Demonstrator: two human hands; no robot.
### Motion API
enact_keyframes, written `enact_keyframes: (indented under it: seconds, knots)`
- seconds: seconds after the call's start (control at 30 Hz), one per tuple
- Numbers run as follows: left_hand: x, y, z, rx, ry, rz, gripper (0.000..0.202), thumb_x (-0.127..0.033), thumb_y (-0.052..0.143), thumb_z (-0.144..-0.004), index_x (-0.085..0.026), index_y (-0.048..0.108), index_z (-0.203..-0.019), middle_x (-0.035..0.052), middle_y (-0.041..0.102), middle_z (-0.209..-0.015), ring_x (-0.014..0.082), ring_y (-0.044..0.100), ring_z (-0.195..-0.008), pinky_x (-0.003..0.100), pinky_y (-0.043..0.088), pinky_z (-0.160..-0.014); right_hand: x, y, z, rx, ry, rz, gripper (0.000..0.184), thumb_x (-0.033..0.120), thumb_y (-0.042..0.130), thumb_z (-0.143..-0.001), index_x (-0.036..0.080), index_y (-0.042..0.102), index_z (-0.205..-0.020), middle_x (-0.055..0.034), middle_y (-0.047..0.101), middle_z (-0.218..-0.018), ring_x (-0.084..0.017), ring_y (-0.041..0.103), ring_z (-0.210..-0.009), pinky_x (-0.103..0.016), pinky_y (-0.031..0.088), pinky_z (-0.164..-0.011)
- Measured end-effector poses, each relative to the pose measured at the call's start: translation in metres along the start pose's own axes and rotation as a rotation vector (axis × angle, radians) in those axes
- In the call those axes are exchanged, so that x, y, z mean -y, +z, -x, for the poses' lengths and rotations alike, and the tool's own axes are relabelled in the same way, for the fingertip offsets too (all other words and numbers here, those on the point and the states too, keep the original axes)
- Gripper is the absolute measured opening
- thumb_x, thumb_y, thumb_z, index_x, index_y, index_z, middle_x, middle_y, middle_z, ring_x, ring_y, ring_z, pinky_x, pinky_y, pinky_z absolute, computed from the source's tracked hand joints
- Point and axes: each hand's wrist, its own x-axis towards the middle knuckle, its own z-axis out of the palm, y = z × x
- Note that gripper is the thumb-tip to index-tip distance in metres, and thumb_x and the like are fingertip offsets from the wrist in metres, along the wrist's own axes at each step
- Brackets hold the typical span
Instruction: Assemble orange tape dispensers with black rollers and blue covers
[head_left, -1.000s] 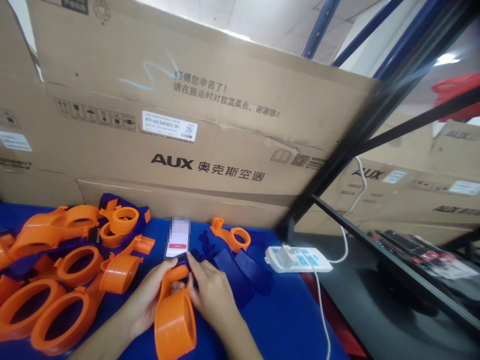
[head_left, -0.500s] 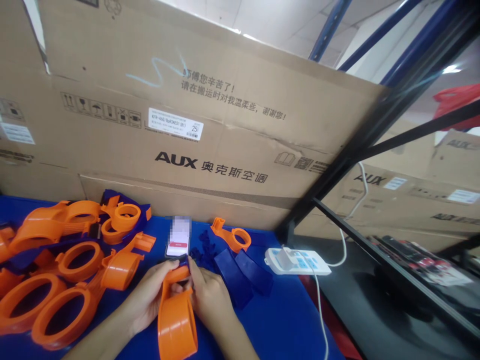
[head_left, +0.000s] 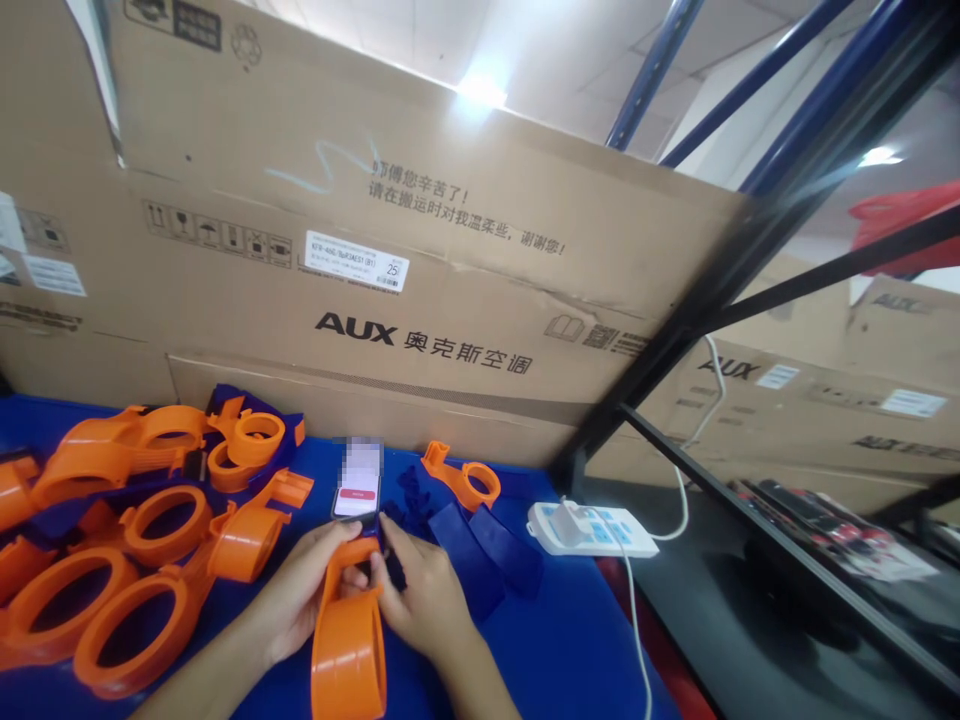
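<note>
Grip: left hand [head_left: 300, 600] closed on handle end of orange holder [head_left: 349, 650] from left; right hand [head_left: 424, 600] closed on same end from right, fingertips at small dark part, detail unclear. Holder held low over near edge of blue worktop [head_left: 570, 640], ring end toward camera. Just beyond handle, phone [head_left: 358, 490] noted. At left, loose orange holders [head_left: 127, 560] heaped; at right, blue strips [head_left: 480, 550] and power strip [head_left: 592, 530]; cardboard box [head_left: 450, 300] behind

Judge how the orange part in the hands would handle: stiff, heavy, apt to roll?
The orange part looks like moulded plastic that holds its hoop shape, so probably stiff. Thin hollow walls suggest it is light. Its handle, gripped by left hand and right hand, likely stops rolling.
</note>
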Motion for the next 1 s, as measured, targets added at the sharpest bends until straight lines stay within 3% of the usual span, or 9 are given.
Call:
enact_keyframes:
  seconds: [0.23, 0.37, 0.5, 0.57, 0.63, 0.83, 0.9, 1.0]
  knots:
    - [0.001, 0.000, 0.001, 0.063, 0.076, -0.085, 0.026, -0.035, 0.079, -0.083, -0.014, 0.067, -0.095, 0.0044, 0.072, -0.069, 0.0137, 0.064, -0.048, 0.022, 0.052, -0.047, 0.000, -0.002, 0.000, 0.017, -0.020, 0.017, 0.046, 0.025, 0.045, -0.103, 0.011, 0.049, -0.146, -0.0162, 0.077, -0.104, -0.025, 0.076, -0.084, -0.034, 0.062, -0.075]
    - [0.005, -0.003, 0.000, 0.083, 0.079, -0.109, 0.029, -0.038, 0.078, -0.083, -0.016, 0.066, -0.097, 0.0026, 0.071, -0.064, 0.0139, 0.062, -0.043, 0.023, 0.049, -0.045, 0.006, -0.003, -0.001, 0.007, -0.042, 0.087, 0.040, 0.023, 0.039, -0.103, 0.010, 0.054, -0.138, -0.0158, 0.077, -0.098, -0.025, 0.074, -0.080, -0.036, 0.060, -0.074]
    - [0.001, -0.001, 0.005, 0.072, 0.071, -0.106, 0.029, -0.037, 0.079, -0.082, -0.016, 0.066, -0.097, 0.0050, 0.074, -0.066, 0.0122, 0.058, -0.039, 0.021, 0.045, -0.041, 0.007, -0.006, -0.001, -0.100, 0.024, 0.008, 0.032, 0.023, 0.034, -0.105, 0.016, 0.065, -0.104, -0.0073, 0.071, -0.075, -0.018, 0.066, -0.062, -0.028, 0.053, -0.062]
    - [-0.003, 0.001, 0.008, 0.089, 0.066, -0.106, 0.031, -0.037, 0.077, -0.082, -0.015, 0.066, -0.100, 0.0098, 0.078, -0.075, 0.0106, 0.056, -0.038, 0.020, 0.042, -0.038, 0.005, -0.007, -0.001, -0.170, 0.086, -0.036, 0.036, 0.023, 0.033, -0.106, 0.019, 0.061, -0.083, -0.0022, 0.063, -0.063, -0.015, 0.058, -0.053, -0.025, 0.047, -0.056]
    - [-0.007, 0.002, 0.011, 0.113, 0.072, -0.108, 0.030, -0.037, 0.075, -0.084, -0.014, 0.066, -0.102, 0.0126, 0.080, -0.081, 0.0100, 0.055, -0.038, 0.020, 0.042, -0.038, 0.002, -0.008, -0.002, -0.210, 0.117, -0.041, 0.039, 0.024, 0.033, -0.106, 0.020, 0.057, -0.075, -0.0016, 0.060, -0.062, -0.014, 0.056, -0.054, -0.025, 0.043, -0.055]
    - [-0.013, 0.001, 0.008, 0.050, 0.159, -0.055, 0.029, -0.031, 0.077, -0.083, -0.016, 0.065, -0.104, 0.0100, 0.079, -0.085, 0.0097, 0.058, -0.046, 0.021, 0.049, -0.046, -0.014, -0.012, -0.010, -0.474, 0.332, -0.013, 0.036, 0.035, 0.049, -0.102, 0.020, 0.056, -0.070, 0.0019, 0.051, -0.059, -0.014, 0.048, -0.054, -0.023, 0.036, -0.050]
    - [-0.013, 0.000, 0.006, 0.031, 0.184, -0.040, 0.029, -0.030, 0.077, -0.084, -0.016, 0.064, -0.105, 0.0100, 0.079, -0.088, 0.0094, 0.058, -0.048, 0.020, 0.048, -0.047, -0.017, -0.010, -0.010, -0.471, 0.343, -0.013, 0.034, 0.035, 0.050, -0.101, 0.019, 0.061, -0.074, 0.0034, 0.049, -0.056, -0.013, 0.045, -0.050, -0.023, 0.034, -0.047]
    - [-0.012, -0.001, 0.004, 0.035, 0.180, -0.034, 0.029, -0.031, 0.077, -0.083, -0.016, 0.065, -0.105, 0.0126, 0.079, -0.094, 0.0097, 0.059, -0.049, 0.021, 0.048, -0.046, -0.018, -0.005, -0.009, -0.442, 0.367, -0.046, 0.028, 0.034, 0.050, -0.100, 0.015, 0.070, -0.094, 0.0032, 0.055, -0.057, -0.013, 0.049, -0.048, -0.022, 0.038, -0.046]
